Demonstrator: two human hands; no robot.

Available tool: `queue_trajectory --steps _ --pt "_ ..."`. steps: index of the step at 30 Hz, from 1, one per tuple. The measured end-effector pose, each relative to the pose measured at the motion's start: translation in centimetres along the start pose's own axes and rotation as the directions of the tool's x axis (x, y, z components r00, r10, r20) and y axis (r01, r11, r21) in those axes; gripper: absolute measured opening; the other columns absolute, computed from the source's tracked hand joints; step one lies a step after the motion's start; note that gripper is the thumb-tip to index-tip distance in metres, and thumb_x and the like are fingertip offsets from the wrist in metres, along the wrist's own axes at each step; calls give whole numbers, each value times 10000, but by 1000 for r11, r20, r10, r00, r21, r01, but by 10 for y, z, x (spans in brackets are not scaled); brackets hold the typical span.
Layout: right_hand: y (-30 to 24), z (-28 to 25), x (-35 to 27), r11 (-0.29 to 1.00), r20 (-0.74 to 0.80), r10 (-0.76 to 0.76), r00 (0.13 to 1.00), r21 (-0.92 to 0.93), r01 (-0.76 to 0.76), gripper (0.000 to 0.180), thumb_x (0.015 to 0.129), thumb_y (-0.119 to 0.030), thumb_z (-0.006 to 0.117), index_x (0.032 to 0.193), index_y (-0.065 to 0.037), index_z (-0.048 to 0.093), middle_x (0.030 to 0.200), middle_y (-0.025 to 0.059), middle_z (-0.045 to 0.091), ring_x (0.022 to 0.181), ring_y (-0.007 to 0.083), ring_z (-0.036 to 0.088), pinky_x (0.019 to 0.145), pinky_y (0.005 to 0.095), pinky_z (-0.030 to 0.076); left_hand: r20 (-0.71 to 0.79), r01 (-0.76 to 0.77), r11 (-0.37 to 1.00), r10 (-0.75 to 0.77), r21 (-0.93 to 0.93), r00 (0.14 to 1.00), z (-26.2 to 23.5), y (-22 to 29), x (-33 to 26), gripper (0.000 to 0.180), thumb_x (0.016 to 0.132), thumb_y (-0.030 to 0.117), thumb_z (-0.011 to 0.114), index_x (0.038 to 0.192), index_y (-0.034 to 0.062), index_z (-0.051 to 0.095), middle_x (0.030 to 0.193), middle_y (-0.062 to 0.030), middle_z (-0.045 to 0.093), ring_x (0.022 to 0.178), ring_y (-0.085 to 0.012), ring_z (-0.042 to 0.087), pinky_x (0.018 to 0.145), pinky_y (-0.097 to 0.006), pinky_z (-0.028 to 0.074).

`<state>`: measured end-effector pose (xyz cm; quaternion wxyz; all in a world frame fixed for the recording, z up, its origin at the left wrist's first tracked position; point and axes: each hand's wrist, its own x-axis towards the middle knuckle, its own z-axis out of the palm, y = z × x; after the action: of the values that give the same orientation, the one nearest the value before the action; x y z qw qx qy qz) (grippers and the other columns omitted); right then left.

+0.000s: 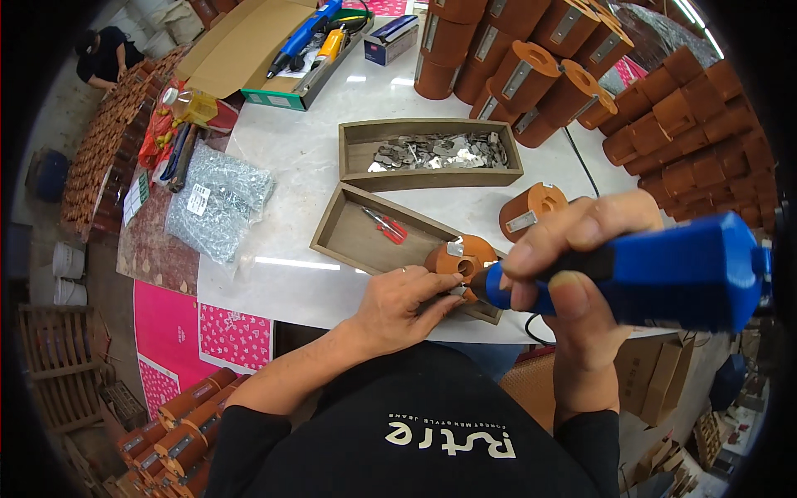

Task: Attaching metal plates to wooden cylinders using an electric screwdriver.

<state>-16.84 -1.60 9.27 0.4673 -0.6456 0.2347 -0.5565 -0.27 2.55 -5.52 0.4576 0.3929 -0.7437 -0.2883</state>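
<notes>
My right hand (585, 274) is closed around a blue electric screwdriver (685, 272), its dark tip pointing left. That tip meets the side of an orange-brown cylinder (473, 248) with a hole in its top and a shiny metal piece on its rim. The thumb and forefinger of my left hand (397, 305) pinch close together at the cylinder, right by the tip; what lies between them is too small to make out. The cylinder sits at the right end of a shallow wooden tray (332, 232), which also holds a screwdriver with a red handle (390, 228).
A wooden box (353, 158) of small metal plates stands behind the tray. Another cylinder (519, 217) is beside it; stacked cylinders (531, 75) rise at the back right. A bag of screws (212, 203) lies left, below an open tool carton (286, 100). Another person (108, 58) works far left.
</notes>
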Motion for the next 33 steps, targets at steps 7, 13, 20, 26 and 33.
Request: queue_trajectory --steps 7,13,20,26,33 --pt "-6 7 -14 999 -29 49 998 20 -48 377 878 -232 733 1065 -94 437 825 120 616 610 186 591 593 335 527 -45 49 998 -51 -37 998 5 2 -8 345 798 73 752 1135 57 680 708 -86 615 582 -238 585 528 -338 448" --pt "-10 7 -15 994 -46 80 996 83 -76 393 856 -175 754 1076 -80 443 833 150 624 663 194 604 606 315 529 -50 19 999 -20 -34 999 6 -1 -5 364 805 99 772 1153 60 672 684 -76 606 564 -217 583 512 -329 440" --pt "-6 14 -9 995 -65 75 995 -64 -79 376 874 -293 742 1041 -110 459 764 64 588 514 154 549 539 331 505 -51 -4 996 0 -91 999 7 -6 -6 370 801 80 770 1152 30 665 690 -80 610 568 -223 588 521 -330 444" --pt "-4 20 -11 993 -48 93 994 -73 -97 399 840 -286 783 1023 -116 472 741 61 585 517 159 555 538 326 508 -64 -23 996 18 -89 998 6 -6 -6 390 790 59 762 1166 32 662 711 -82 628 587 -236 608 536 -333 458" --pt "-2 20 -8 991 6 79 997 -108 -78 430 815 -285 807 1016 -109 470 726 71 603 517 162 569 535 326 522 -58 -9 994 3 -107 998 7 -8 -6 392 790 56 758 1169 31 659 744 -87 655 617 -243 635 556 -337 481"
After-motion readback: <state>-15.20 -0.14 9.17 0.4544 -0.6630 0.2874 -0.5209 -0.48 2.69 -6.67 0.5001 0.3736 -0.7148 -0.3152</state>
